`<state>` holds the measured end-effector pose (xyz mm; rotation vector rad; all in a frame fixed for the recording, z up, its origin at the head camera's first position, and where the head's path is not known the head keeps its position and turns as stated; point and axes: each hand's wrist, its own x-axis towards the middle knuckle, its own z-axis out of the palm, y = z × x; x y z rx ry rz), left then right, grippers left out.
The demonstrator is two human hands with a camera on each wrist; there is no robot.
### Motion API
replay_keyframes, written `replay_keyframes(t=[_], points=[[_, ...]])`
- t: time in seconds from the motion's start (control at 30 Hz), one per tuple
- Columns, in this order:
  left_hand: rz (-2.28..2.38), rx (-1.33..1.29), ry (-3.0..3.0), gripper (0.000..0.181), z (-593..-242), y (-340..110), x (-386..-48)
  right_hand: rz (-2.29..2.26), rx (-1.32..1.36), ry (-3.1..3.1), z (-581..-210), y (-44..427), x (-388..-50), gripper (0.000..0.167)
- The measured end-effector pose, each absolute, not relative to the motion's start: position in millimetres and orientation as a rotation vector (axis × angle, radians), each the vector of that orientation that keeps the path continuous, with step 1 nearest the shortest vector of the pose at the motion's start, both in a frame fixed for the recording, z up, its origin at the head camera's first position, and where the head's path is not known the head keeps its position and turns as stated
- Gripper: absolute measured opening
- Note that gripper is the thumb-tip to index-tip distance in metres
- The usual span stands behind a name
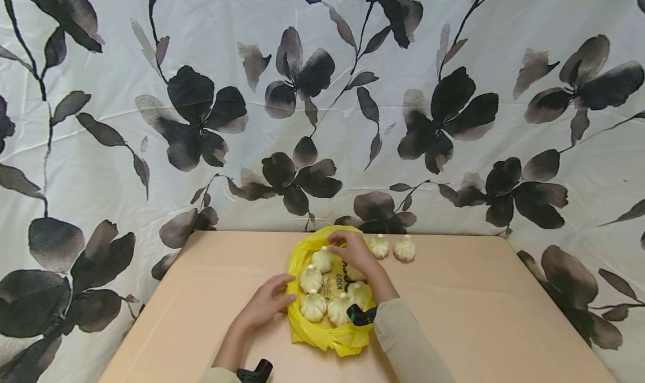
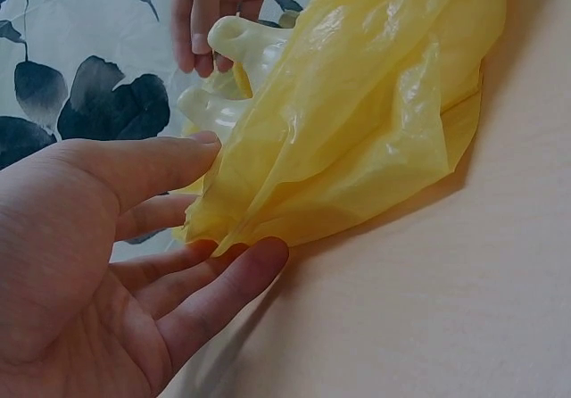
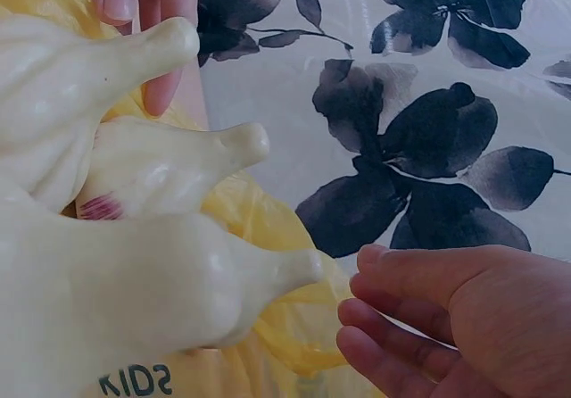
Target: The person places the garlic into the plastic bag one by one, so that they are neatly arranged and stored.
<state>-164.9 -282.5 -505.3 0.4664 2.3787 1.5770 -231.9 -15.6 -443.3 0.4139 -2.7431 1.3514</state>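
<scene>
Several pale garlic bulbs [image 1: 313, 307] lie in a yellow plastic bag [image 1: 330, 344] whose mouth faces up. My left hand [image 1: 267, 302] touches the bag's left rim, its fingers loosely extended. In the left wrist view, the bag's edge lies between the thumb and the spread fingers [image 2: 259, 273], with no tight pinch showing. My right hand [image 1: 353, 251] is over the far part of the bag. In the right wrist view, its loosely bent fingertips [image 3: 368, 260] are near a bulb's stem [image 3: 299, 270], with a small gap between; nothing shows in that hand.
Two more garlic bulbs, one [image 1: 379, 247] nearer the bag and another [image 1: 405, 249] to its right, stand by the far edge of the light table [image 1: 478, 316]. Behind it hangs a white cloth [image 1: 363, 142] with dark flowers. Dark bands circle both wrists.
</scene>
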Motion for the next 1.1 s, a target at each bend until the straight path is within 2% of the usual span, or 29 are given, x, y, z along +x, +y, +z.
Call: replay_keyframes(t=[0.8,1.1], points=[[1.536,0.443,2.384,0.049,-504.3,-286.5,-172.9,1.37,0.412,-2.745,-431.1,4.9,-222.8,0.023],[1.534,0.441,2.385,0.05,-505.9,-285.7,-174.1,1.35,0.377,-2.726,-428.9,15.8,-219.6,0.019]])
